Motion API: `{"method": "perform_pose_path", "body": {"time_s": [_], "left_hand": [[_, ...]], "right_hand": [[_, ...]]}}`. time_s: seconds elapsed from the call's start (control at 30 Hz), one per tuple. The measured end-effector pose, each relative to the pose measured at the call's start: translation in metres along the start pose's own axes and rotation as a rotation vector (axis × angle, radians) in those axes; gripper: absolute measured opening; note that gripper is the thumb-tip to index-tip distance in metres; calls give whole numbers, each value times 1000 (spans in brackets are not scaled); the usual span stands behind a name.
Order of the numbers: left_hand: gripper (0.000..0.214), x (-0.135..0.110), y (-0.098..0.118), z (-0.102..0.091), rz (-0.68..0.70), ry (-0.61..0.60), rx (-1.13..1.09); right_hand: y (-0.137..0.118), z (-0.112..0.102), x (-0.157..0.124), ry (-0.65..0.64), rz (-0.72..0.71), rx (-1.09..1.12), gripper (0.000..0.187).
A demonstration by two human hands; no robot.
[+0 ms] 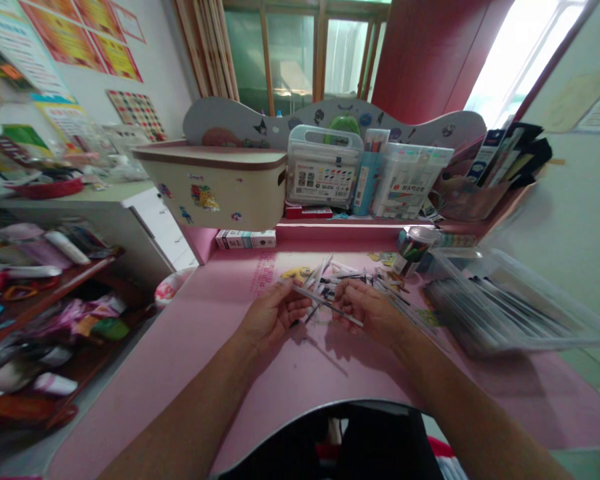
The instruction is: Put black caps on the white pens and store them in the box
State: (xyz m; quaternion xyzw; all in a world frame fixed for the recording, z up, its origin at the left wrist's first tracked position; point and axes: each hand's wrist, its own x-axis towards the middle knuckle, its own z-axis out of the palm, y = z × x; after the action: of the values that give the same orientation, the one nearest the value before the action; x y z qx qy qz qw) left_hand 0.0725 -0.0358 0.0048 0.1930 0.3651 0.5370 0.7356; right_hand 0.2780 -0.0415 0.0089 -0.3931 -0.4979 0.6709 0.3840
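My left hand (pixel 275 312) and my right hand (pixel 367 310) meet over the middle of the pink desk (pixel 230 360). Between them they hold a thin white pen (pixel 325 303) that slants down to the right. The left fingers pinch its upper end. The right fingers are curled round its lower part. Just behind the hands lies a loose pile of pens and refills (pixel 345 275) on the desk.
A clear plastic tray of pens (pixel 505 307) lies at the right. A round pen cup (pixel 413 250) stands behind the pile. Marker boxes (pixel 325 167) and a cream storage box (pixel 215 183) sit on the rear shelf. Cluttered shelves (pixel 45 300) stand at the left.
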Motion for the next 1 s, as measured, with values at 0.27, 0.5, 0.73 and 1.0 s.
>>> {"method": "perform_pose_path", "body": {"time_s": [0.27,0.5,0.73,1.0], "left_hand": [[32,8,19,-4,-27,158,-321],[32,11,15,-8,-33,124,-334],[29,9,14,-6,-41,139,-325],[28,8,15,-5,-23,146,-309]], "right_hand": [[22,21,-2,33,-434,-789,11],[36,41,5,-57,-662,-1336,18],[45,45,10,-60,-666,-1375,22],[44,45,11,-36,-692,-1350,17]]}}
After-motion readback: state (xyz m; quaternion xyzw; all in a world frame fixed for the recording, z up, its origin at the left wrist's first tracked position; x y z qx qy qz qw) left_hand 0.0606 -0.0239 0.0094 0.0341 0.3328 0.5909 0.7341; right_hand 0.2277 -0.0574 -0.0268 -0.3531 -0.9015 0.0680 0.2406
